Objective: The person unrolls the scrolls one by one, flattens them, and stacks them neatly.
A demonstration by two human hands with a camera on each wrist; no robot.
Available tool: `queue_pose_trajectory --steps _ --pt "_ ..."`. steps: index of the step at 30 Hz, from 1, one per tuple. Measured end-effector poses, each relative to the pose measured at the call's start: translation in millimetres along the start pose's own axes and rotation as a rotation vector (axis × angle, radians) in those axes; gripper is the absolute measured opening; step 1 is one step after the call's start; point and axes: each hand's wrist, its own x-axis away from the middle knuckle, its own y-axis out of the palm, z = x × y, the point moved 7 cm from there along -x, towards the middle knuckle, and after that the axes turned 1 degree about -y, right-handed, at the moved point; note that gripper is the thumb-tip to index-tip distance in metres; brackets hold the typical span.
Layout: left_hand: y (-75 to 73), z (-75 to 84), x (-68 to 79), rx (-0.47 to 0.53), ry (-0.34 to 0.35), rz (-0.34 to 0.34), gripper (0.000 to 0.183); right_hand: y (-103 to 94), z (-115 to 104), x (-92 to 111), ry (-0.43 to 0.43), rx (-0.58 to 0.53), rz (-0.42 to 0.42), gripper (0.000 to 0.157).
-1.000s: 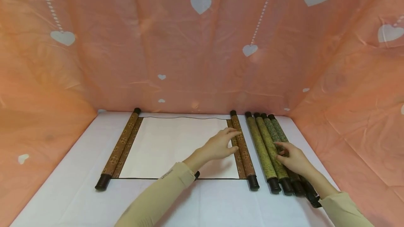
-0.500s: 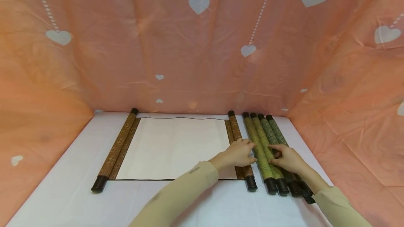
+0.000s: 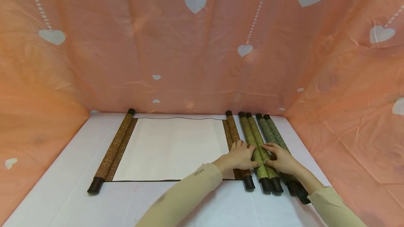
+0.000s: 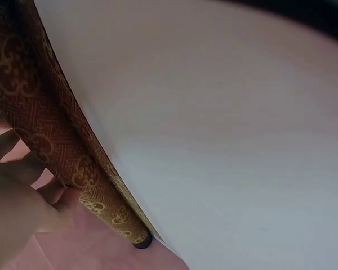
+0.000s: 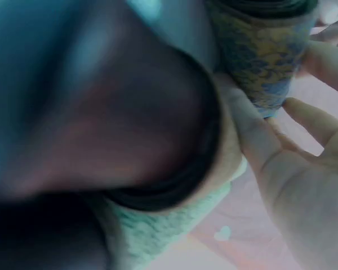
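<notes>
Two rolled yellow-green scrolls lie side by side: the left scroll (image 3: 261, 172) and the right scroll (image 3: 256, 132). My left hand (image 3: 241, 157) reaches over a brown patterned roller (image 3: 233, 129), its fingertips and thumb against the left scroll. From the other side my right hand (image 3: 282, 158) touches the right scroll with thumb and fingers spread along its length. In the right wrist view, its fingers press against a yellow-and-blue patterned roll (image 5: 265, 59). The left wrist view shows the brown roller (image 4: 56, 112) in front of the left fingers, partly hiding them.
White paper (image 3: 170, 150) lies unrolled between the brown roller at its right end and another brown roller (image 3: 110, 153) at its left. Two dark green scrolls (image 3: 268, 136) lie right of the yellow-green pair, partly under the right hand. A pink curtain (image 3: 189, 62) encloses the table (image 3: 94, 209).
My left hand has moved right, from above the brown roller to the left yellow-green scroll. The right yellow-green scroll has shifted left against the other, with my right hand following.
</notes>
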Motion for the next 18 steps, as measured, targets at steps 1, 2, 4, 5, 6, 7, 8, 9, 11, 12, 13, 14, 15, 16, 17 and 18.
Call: queue_pose_trajectory --steps 1,2,4,5,6,7,8,9,11,12,13,14,15,16,17,18 --pt "1.7 0.6 -0.1 0.003 -0.001 -0.013 0.074 0.7 1.3 0.4 0.012 -0.018 -0.005 0.063" --pt "3.7 1.2 -0.2 0.009 -0.004 -0.029 0.077 1.4 2.8 1.1 0.024 -0.03 -0.011 0.064" --pt "7.1 1.9 0.1 0.03 -0.014 -0.052 0.081 3.3 5.2 1.6 0.052 -0.052 -0.024 0.065" --pt "8.3 2.1 0.3 0.043 -0.019 -0.059 0.082 4.2 6.2 1.3 0.069 -0.061 -0.024 0.066" --pt "8.7 2.3 0.5 0.053 -0.025 -0.059 0.082 4.5 6.9 0.9 0.084 -0.065 -0.023 0.066" --pt "8.5 2.4 0.4 0.066 -0.03 -0.057 0.083 4.5 7.4 0.3 0.1 -0.076 -0.019 0.067" --pt "7.8 2.4 0.2 0.08 -0.036 -0.052 0.083 4.4 7.9 -0.1 0.117 -0.087 -0.014 0.067" --pt "7.1 2.3 0.2 0.096 -0.041 -0.044 0.082 4.2 8.2 -0.6 0.131 -0.105 -0.007 0.067" --pt "5.7 0.9 0.6 0.137 -0.055 -0.028 0.081 4.5 8.3 -1.5 0.155 -0.161 0.003 0.068" --pt "5.2 0.0 0.7 0.154 -0.062 -0.018 0.079 5.2 8.2 -1.3 0.168 -0.189 0.007 0.068" --pt "5.1 -0.9 0.9 0.171 -0.066 -0.01 0.078 6.3 8.0 -1.0 0.181 -0.222 0.011 0.069" --pt "5.1 -1.8 1.2 0.187 -0.07 -0.003 0.077 7.3 8.0 -0.6 0.195 -0.248 0.014 0.069" --pt "4.7 -2.6 1.6 0.202 -0.072 0.006 0.075 7.5 7.2 -0.2 0.198 -0.271 0.022 0.069" --pt "4.1 -3.2 1.8 0.213 -0.072 0.014 0.074 7.5 6.6 0.5 0.202 -0.29 0.031 0.07" --pt "3.4 -3.5 1.7 0.219 -0.069 0.022 0.073 7.3 6.4 1.4 0.209 -0.305 0.042 0.07" --pt "2.2 -3.5 1.5 0.226 -0.066 0.03 0.072 6.2 5.7 2.6 0.21 -0.307 0.057 0.071"
